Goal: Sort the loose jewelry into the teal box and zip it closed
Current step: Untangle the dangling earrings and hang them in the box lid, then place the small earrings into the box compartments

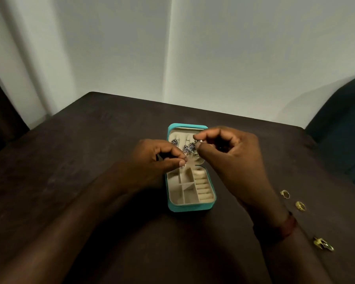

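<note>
Dark brown table (90, 160) fills my feed, with a pale wall behind it. The teal box (190, 208) lies open at the middle of the table. Its lid is folded flat on the far side, and its cream-lined base is nearer to me. The base is split into small compartments on the left and a row of padded ring rolls on the right.

Over the lid, both hands hold a silver chain with blue stones (188, 149) strung between them. My left hand (152, 158) has its fingers curled and pinches one end between thumb and forefinger, just above the hinge line. My right hand (234, 156), also curled, pinches the other end at its fingertips over the far right part of the lid. One more blue stone (174, 142) shows just past the left hand's fingers. I cannot tell whether it belongs to the same chain or lies in the lid.

A dark red band (283, 226) sits on the right wrist. To the right of that forearm, loose on the table and well apart from the box, lie two gold rings (285, 194) (300, 206). Nearer to me lies a small gold piece (323, 244) whose shape is too blurred to name. A dark chair (340, 124) stands past the table's right edge.
</note>
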